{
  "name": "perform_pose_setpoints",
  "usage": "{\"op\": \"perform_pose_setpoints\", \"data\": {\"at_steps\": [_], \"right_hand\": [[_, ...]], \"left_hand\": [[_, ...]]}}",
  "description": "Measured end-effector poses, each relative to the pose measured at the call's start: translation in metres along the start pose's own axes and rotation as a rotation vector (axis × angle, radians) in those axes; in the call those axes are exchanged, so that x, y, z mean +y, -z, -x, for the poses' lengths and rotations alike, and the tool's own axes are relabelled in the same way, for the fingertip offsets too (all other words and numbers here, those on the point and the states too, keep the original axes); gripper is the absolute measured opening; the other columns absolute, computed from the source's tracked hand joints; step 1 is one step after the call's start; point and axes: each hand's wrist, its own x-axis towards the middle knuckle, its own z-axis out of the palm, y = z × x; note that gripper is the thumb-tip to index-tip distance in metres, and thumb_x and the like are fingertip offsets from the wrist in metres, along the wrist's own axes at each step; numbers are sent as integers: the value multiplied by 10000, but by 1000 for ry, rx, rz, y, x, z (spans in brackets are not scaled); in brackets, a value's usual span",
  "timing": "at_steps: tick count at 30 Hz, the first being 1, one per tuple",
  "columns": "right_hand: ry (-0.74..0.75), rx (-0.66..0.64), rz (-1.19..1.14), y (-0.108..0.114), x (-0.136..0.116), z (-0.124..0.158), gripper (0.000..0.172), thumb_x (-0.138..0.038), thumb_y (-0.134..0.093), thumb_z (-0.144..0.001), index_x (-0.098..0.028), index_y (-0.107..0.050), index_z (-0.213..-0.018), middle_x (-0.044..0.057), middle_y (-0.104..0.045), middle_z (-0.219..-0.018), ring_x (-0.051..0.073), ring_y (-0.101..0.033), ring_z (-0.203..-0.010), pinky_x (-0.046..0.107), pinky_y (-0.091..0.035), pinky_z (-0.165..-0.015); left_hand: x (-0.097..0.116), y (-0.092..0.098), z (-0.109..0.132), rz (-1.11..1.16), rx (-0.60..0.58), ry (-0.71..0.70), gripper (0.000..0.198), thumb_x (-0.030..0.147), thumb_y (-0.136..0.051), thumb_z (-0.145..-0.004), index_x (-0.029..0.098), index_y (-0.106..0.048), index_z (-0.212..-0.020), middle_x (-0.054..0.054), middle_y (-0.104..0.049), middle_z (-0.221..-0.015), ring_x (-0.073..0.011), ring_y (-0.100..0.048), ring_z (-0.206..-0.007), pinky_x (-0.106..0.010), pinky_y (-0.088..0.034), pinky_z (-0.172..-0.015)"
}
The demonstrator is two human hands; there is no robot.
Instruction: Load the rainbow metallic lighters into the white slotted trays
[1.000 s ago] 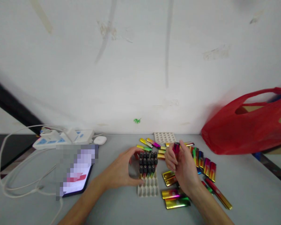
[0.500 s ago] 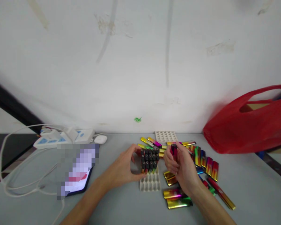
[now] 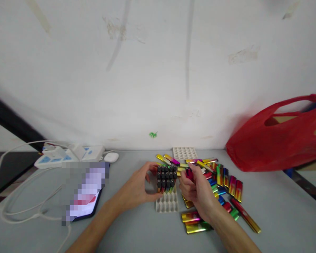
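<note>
My left hand curls around the left side of a white cell tray, its fingers on the block of black-capped lighters standing in it. My right hand is closed on a red lighter held upright just right of that block. Loose shiny multicoloured lighters lie scattered on the grey table to the right and behind the tray.
A second white cell tray lies by the wall. A red plastic bag sits at the right. At the left are a tablet, a white power strip with cables, and a small white puck.
My right hand has moved left with the red lighter, closer to the block of standing lighters. My left hand has stayed on the tray.
</note>
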Motion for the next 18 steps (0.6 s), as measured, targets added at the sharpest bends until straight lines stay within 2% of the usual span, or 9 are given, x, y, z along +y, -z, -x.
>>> {"op": "perform_pose_setpoints", "data": {"at_steps": [4, 10, 18], "right_hand": [[-35, 35, 54, -1, 4, -1, 595, -700, -674, -825, -273, -341, -579, -121, -174, -529, 80, -71, -481, 271, -25, -439], [11, 65, 108, -4, 7, 1, 543, -669, -616, -860, -271, -354, -599, -114, -190, -537, 91, -93, -491, 273, -48, -447], [-15, 93, 101, -3, 9, 0, 604, -739, -603, -892, -274, -348, -601, -115, -188, -534, 97, -100, -494, 268, -79, -447]], "left_hand": [[0, 1, -1, 8, -4, -12, 783, 318, -977, -742, 240, -612, -1431, -77, -756, -1333, -300, -720, -1091, -397, -572, -953], [3, 2, -2, 13, -13, -7, 772, 300, -974, -729, 235, -626, -1414, -77, -768, -1304, -300, -717, -1061, -397, -569, -952], [3, 2, -1, 32, -24, -14, 766, 282, -961, -754, 243, -613, -1434, -73, -752, -1341, -279, -712, -1094, -390, -556, -967]]}}
